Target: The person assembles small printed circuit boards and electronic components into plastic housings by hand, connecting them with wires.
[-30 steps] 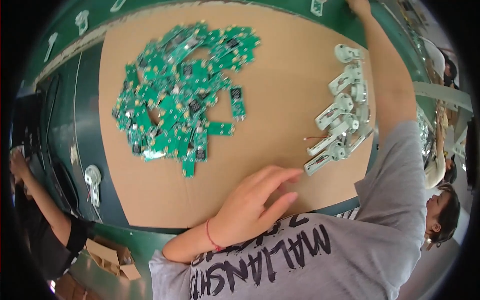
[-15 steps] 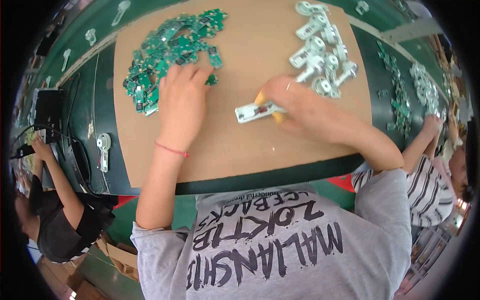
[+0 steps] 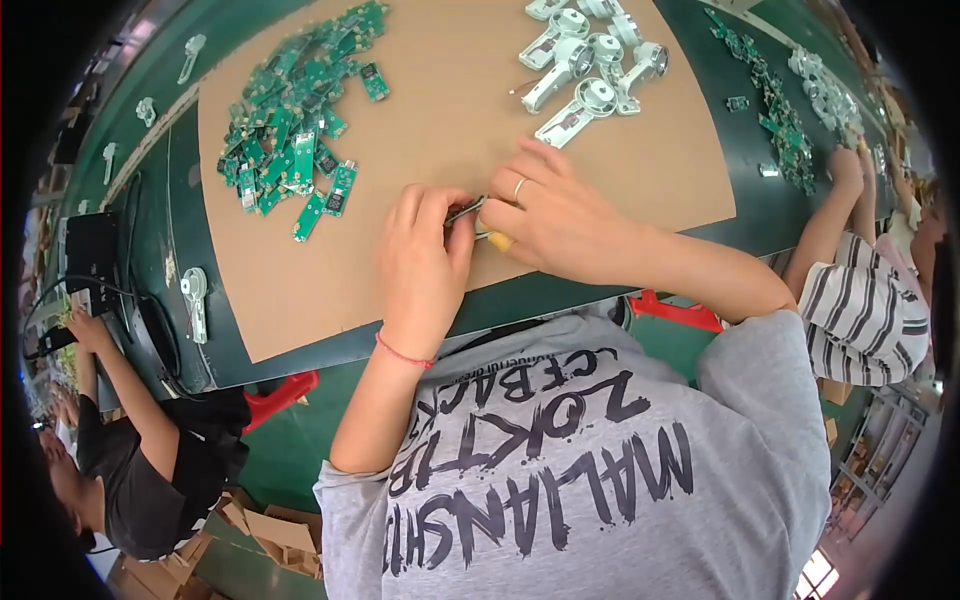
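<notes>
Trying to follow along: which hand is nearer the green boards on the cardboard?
Left. The left hand is to the right of the green boards; the right hand is farther right.

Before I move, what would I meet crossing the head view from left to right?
Black box → near-left white part → green board pile → left hand → right hand → green board strip.

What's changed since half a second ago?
The left hand came right from the circuit board pile to meet the right hand; both now grip small parts, mostly hidden. The pile and white round-headed housings stayed on the cardboard sheet.
</notes>
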### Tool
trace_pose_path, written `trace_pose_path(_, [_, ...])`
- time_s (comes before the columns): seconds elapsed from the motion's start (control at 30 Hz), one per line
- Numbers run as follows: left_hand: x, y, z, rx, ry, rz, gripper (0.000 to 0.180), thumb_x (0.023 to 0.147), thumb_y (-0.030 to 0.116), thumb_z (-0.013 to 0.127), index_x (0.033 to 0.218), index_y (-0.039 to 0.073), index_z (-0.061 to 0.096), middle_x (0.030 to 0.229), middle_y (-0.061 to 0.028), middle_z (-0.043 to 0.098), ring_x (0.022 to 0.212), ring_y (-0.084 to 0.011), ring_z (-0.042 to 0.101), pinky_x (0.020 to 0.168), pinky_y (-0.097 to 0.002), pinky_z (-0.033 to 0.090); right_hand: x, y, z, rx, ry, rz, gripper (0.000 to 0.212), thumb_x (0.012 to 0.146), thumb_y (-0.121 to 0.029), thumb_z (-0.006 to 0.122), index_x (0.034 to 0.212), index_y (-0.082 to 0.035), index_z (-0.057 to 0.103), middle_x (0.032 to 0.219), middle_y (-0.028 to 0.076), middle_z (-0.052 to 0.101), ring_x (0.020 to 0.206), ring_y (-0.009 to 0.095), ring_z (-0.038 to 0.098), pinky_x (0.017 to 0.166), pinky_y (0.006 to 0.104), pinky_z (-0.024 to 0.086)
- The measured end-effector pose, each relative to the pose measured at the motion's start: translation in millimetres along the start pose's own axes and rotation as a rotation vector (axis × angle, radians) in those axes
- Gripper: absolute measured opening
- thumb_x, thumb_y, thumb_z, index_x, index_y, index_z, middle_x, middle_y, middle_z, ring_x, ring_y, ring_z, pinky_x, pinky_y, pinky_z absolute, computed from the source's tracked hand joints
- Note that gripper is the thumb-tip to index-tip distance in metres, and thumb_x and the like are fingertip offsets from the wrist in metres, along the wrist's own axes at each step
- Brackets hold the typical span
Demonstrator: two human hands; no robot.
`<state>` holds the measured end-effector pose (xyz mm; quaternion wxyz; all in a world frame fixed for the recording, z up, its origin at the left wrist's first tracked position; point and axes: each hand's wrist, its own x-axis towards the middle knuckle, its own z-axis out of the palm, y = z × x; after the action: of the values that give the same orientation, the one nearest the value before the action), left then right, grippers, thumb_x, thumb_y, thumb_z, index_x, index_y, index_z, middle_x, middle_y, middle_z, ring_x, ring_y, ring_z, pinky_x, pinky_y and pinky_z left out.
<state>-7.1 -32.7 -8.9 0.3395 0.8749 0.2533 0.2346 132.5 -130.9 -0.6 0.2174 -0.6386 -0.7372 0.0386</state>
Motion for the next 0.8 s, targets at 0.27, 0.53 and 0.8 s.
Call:
trace_pose_path(0.27, [0.5, -2.1, 3.9, 0.001, 0.034, -0.036, 0.012, 0.076, 0.002, 0.058, 0.087, 0.005, 0.055, 0.084, -0.0080, 0.053, 0.077, -0.0263, 0.054, 0.065, -0.0352, 0.043, -4.5, -5.4, -1.2, -0.095, 0.039, -0.027, 0.022, 0.067, -0.011, 0.065, 0.084, -0.005, 0.052, 0.090, 0.007, 0.050, 0.094, 0.023, 0.050, 0.100, 0.0477, 0.028])
trace_pose_path(0.53, [2.0, -1.4, -3.5, -0.109, -0.020, -0.095, 0.012, 0.078, 0.003, 0.060, 0.088, 0.002, 0.054, 0.083, -0.0088, 0.052, 0.069, -0.0234, 0.054, 0.061, -0.0334, 0.043, -10.2, 3.5, 12.4, 0.199, 0.081, 0.051, 0.020, 0.073, -0.010, 0.061, 0.092, -0.009, 0.058, 0.096, 0.005, 0.053, 0.095, 0.023, 0.050, 0.099, 0.0479, 0.029])
trace_pose_path(0.8, [8.7, -1.7, -14.1, -0.313, -0.124, -0.208, 0.010, 0.083, 0.004, 0.058, 0.091, -0.001, 0.055, 0.080, -0.0008, 0.049, 0.063, -0.0055, 0.044, 0.055, -0.0201, 0.037, -7.2, 13.6, -9.8, 0.655, 0.028, 0.260, 0.015, 0.081, 0.002, 0.054, 0.094, -0.003, 0.057, 0.091, 0.005, 0.058, 0.086, 0.019, 0.058, 0.099, 0.0433, 0.032])
